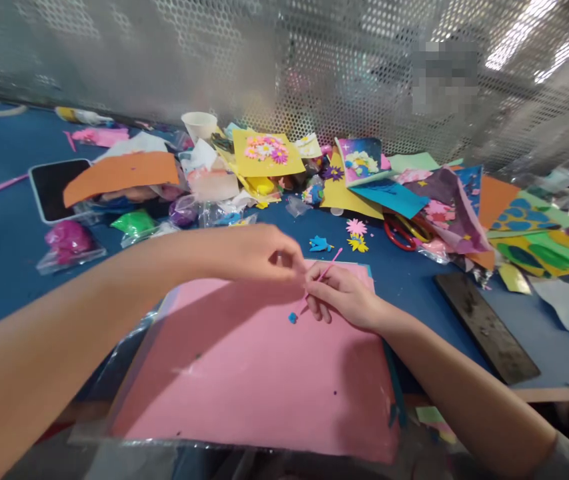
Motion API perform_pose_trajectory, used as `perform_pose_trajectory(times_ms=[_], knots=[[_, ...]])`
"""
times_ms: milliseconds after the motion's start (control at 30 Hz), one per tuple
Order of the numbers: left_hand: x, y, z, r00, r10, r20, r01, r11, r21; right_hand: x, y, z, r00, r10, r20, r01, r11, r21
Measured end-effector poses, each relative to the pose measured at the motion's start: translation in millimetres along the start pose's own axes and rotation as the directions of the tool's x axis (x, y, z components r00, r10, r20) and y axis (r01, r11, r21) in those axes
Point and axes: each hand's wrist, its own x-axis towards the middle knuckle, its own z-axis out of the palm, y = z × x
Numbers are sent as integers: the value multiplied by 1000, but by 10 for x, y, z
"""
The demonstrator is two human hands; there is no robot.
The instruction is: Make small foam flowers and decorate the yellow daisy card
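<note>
My right hand is closed round a thin pink tool, which slants with its lower tip near a small blue clay piece. That piece lies on a pink sheet in a clear plastic cover. My left hand hovers just left of my right hand, its fingers curled and their tips meeting beside the right fingers; whatever they may hold is too small to make out. Beyond the sheet lie a blue clay piece, a pink flower and a yellow flower.
A dark flat bar lies at the right. Red-handled scissors rest under coloured papers. Bagged magenta clay, a tablet, an orange sheet and a white cup stand or lie at the left and back.
</note>
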Motion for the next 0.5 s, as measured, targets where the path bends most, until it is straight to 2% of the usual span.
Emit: perform_pose_trajectory(times_ms=[33, 67, 167, 267, 367, 500], knots=[[-55, -10, 60, 997, -37, 65, 35, 999, 39, -3, -3, 1, 1000, 3, -12, -3, 1000, -18], [-105, -35, 143, 998, -26, 57, 23, 998, 55, -3, -7, -2, 1000, 7, -21, -8, 999, -34], [-199, -160, 450, 997, 64, -49, -64, 998, 0, 12, -38, -29, 999, 31, 8, -30, 998, -59], [-202, -276, 690, 973, 172, -155, -157, 982, 108, 33, -101, -54, 991, 70, 116, -56, 991, -120], [-166, -330, 792, 950, 225, -216, -191, 967, 170, 46, -145, -48, 993, 0, 118, 30, 966, -258], [-158, -331, 781, 951, 219, -216, -208, 975, 74, 44, -120, -24, 990, -138, 40, 143, 919, -368]])
